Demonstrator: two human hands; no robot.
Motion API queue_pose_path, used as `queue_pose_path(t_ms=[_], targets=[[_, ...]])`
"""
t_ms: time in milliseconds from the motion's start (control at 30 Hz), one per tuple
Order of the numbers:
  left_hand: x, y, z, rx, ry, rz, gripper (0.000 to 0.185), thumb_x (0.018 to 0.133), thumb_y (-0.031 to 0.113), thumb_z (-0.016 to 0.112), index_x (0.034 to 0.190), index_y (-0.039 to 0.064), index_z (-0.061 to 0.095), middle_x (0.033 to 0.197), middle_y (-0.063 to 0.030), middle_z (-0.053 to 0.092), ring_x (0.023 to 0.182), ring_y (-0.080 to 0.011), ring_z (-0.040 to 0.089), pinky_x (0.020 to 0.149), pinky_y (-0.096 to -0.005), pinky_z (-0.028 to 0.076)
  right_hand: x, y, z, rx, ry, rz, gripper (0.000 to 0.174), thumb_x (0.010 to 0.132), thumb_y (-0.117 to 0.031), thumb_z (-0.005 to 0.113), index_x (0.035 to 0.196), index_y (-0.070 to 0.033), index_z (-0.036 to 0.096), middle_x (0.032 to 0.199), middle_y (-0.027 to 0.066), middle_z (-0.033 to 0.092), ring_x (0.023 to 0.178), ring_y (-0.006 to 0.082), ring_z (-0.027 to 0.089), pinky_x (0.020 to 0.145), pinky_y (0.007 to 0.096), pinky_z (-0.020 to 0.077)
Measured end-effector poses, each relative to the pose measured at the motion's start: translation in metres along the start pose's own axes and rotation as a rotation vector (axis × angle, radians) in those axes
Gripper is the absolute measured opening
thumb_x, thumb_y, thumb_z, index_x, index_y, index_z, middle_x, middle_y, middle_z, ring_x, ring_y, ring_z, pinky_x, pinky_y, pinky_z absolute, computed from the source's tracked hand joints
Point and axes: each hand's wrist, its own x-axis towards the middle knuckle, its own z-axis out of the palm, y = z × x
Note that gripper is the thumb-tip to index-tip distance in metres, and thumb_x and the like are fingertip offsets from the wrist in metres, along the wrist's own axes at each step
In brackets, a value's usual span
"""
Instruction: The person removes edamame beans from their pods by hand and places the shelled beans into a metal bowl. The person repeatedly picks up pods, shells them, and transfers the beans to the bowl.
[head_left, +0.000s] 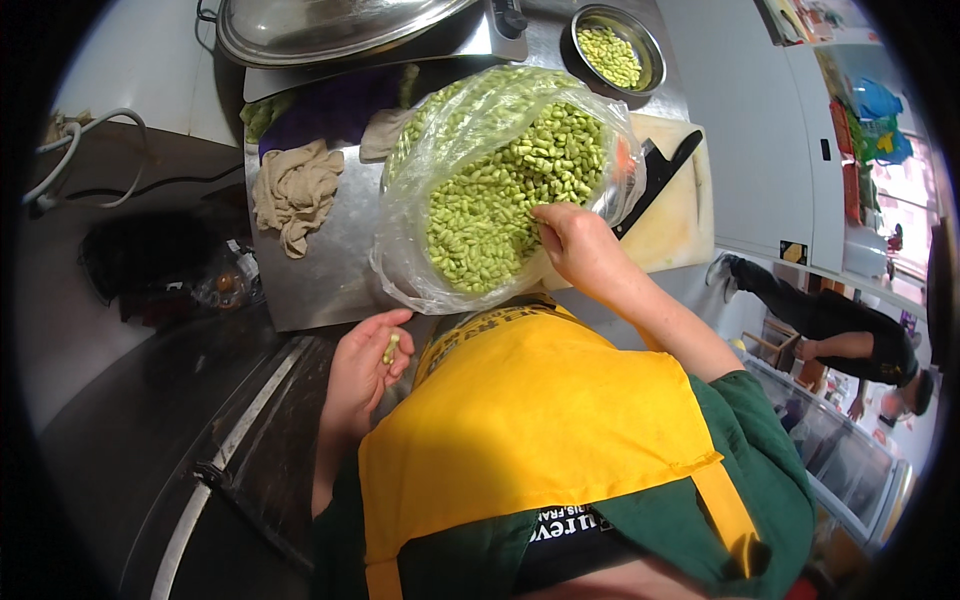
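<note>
A large clear plastic bag (409, 247) full of shelled green beans (487, 232) lies wide at the mouth on the metal table in front of me. My right hand (581, 240) is at the right side of the heap, thumb and forefinger pinched together at the beans; whether a bean sits between the fingertips is hidden. Below the bag's left edge, off the table's front, my left hand (375, 360) is half curled, palm up, with a few green beans (391, 349) held in its fingers.
A steel bowl (649, 56) with more beans stands at the back right. A black-handled knife (656, 180) lies on a white cutting board (675, 217). Crumpled beige cloth (296, 191) rests at the left, below a large lidded pan (337, 30). Another person (840, 322) is at far right.
</note>
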Motion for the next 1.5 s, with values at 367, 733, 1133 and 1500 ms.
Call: queue_pose_path(t_ms=[367, 733, 1133, 1500], targets=[[-0.012, -0.051, -0.042, 0.140, 0.270, -0.104, 0.039, 0.106, 0.021, 0.043, 0.140, 0.001, 0.046, 0.070, -0.0026, 0.053, 0.050, -0.0060, 0.039, 0.044, -0.0193, 0.029, 0.021, -0.008, 0.036, -0.146, -0.050, 0.000, 0.034, 0.083, 0.003, 0.056, 0.116, 0.009, 0.060, 0.101, 0.0267, 0.065, 0.092, 0.0396, 0.065, 0.083, 0.0422, 0.0540], [-0.017, -0.045, -0.051, -0.103, 0.186, -0.042, 0.022, 0.104, 0.019, 0.046, 0.113, 0.003, 0.056, 0.076, -0.0053, 0.058, 0.052, -0.0096, 0.044, 0.046, -0.0220, 0.033, -0.009, -0.033, 0.042, 0.126, -0.080, -0.378, 0.041, 0.078, 0.006, 0.061, 0.119, 0.001, 0.062, 0.123, 0.0259, 0.059, 0.102, 0.0415, 0.063, 0.086, 0.0414, 0.0541], [-0.009, -0.010, -0.025, -0.262, -0.106, 0.057, 0.019, 0.103, 0.022, 0.046, 0.100, 0.005, 0.055, 0.089, -0.0103, 0.056, 0.064, -0.0172, 0.050, 0.051, -0.0261, 0.039, 0.025, 0.006, 0.042, -0.016, 0.068, -0.083, 0.018, 0.082, 0.000, 0.062, 0.099, 0.002, 0.069, 0.093, 0.0207, 0.067, 0.083, 0.0385, 0.066, 0.075, 0.0426, 0.0542], [0.005, -0.001, 0.003, -0.261, -0.157, -0.011, 0.018, 0.102, 0.018, 0.045, 0.106, 0.003, 0.055, 0.091, -0.0100, 0.057, 0.067, -0.0183, 0.052, 0.053, -0.0267, 0.040, 0.040, -0.007, 0.075, -0.117, -0.042, -0.203, 0.015, 0.079, -0.004, 0.065, 0.094, -0.002, 0.069, 0.092, 0.0150, 0.063, 0.088, 0.0341, 0.064, 0.075, 0.0419, 0.0531]])
